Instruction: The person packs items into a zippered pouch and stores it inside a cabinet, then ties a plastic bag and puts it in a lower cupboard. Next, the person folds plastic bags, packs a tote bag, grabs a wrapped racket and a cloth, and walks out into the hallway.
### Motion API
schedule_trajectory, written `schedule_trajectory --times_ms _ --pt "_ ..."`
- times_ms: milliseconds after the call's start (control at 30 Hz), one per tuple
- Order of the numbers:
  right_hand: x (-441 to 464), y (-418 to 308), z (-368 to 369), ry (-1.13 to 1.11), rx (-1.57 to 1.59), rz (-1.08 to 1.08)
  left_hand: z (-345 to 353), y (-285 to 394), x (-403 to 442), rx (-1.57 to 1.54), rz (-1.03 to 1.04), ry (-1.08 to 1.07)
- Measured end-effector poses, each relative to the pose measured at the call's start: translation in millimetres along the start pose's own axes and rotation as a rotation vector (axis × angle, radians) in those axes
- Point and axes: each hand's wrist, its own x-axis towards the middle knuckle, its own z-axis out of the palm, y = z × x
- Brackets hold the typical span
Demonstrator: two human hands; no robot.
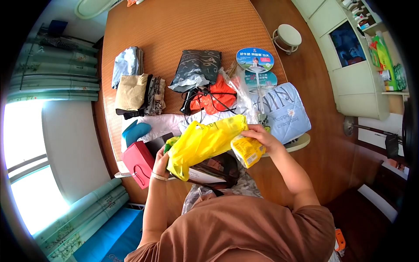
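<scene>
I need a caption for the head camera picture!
Left hand holds a crumpled yellow plastic bag; right hand, a small yellow printed packet.

A bed (299,143) is covered by a brown woven mat (174,26). On its left side a pale-blue folded stack (124,67) is laid, with a beige-topped stack (130,92) set just nearer. In the middle a dark printed bag (198,65) is placed, and a red-orange bag (214,100) is bunched against its near side. On the right a teal fan (269,79) is partly covered by a round blue fan (244,57); nearer, a light-blue quilted cloth (286,115) is laid. At the near left a pale-pink cloth (163,121) is spread.
</scene>
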Motion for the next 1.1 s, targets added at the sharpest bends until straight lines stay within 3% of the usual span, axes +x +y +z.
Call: schedule_trajectory --times_ms 67,167,200,267,333,400,467,500,533,600,667,767,833,867,933,967,1100 --pt "-2 -2 -4 0.033 0.006 -0.007 -5 -7 9 0.182 0.016 0.074" --pt "7 7 -6 0.182 -0.551 -0.344 3 -21 24 0.282 0.042 0.111" --pt "7 5 7 0.181 -0.553 -0.342 30 -15 21 0.182 -0.025 0.157" --pt "7 3 49 0.374 -1.364 -0.251 48 -36 31 0.088 -0.137 0.156" --pt "17 30 77 0.118 -1.198 -0.411 76 -56 32 0.037 -0.174 0.106" --pt "27 45 96 -0.132 -1.334 -0.454 88 -64 38 0.105 -0.135 0.007" --pt "37 25 87 -0.252 -0.969 -0.233 71 -66 41 0.084 -0.070 0.148" --pt "62 37 54 -0.293 -0.737 -0.332 60 -64 40 0.076 0.028 0.198" --pt "80 20 28 -0.261 -0.601 -0.315 39 -65 39 0.151 0.032 0.262" --pt "121 -23 -29 0.072 -0.444 -0.204 26 -46 22 0.011 -0.041 0.294" --pt "144 -85 -54 0.306 -0.503 -0.115 21 -38 3 -0.045 -0.024 0.270" --pt "232 -102 -148 0.201 -0.436 -0.119 14 -39 -23 -0.128 -0.029 0.293" --pt "287 -98 -179 0.391 -0.972 -0.130 -7 -55 -43 -0.247 0.007 0.293" --pt "311 -91 -183 0.377 -0.973 -0.134 -16 -64 -56 -0.308 0.019 0.323" --pt "334 -80 -166 0.518 -1.618 -0.149 -35 -73 -75 -0.375 -0.029 0.306" --pt "331 -77 -149 0.561 -1.652 0.009 -38 -68 -84 -0.354 -0.061 0.289" --pt "312 -82 -128 0.722 -1.566 0.078 -25 -45 -115 -0.081 -0.155 0.380"
